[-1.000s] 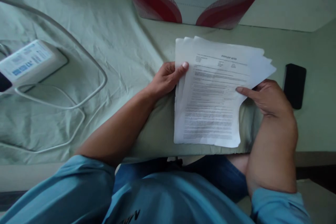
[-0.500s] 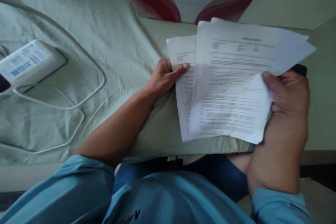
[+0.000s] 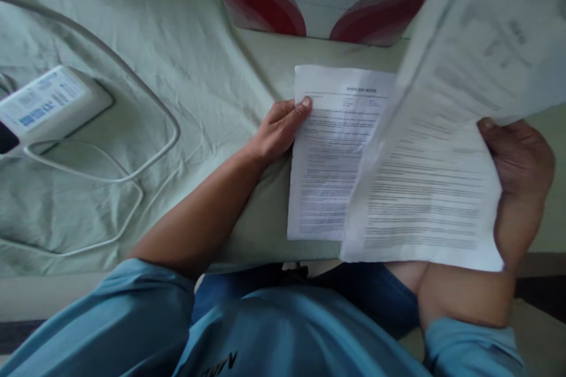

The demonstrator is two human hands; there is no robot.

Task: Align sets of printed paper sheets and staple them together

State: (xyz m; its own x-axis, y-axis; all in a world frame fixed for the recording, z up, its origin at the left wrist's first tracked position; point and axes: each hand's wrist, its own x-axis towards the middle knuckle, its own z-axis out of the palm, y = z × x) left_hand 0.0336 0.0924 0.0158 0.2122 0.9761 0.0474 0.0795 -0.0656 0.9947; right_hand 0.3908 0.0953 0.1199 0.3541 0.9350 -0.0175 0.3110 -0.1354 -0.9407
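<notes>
My left hand (image 3: 283, 126) pinches the left edge of a printed sheet (image 3: 329, 171), thumb on top near its upper corner. That sheet lies low over the cloth, and its heading reads like "OVERLEAF NOTES". Over its right side hang the printed papers (image 3: 424, 206) that my right hand (image 3: 519, 156) grips by their right edge, thumb in front and fingers behind. Their upper part bends up toward the camera and is blurred by motion. How many sheets are in my right hand, I cannot tell.
A white and red drinking-water carton (image 3: 322, 6) stands at the back. On the left, a white box-shaped device (image 3: 57, 100) with a label and a pale cable (image 3: 170, 135) rest on the light green cloth (image 3: 212, 65).
My right hand has moved right with its papers, lifting their top toward the camera. More of the sheet in my left hand now shows, and its heading is uncovered.
</notes>
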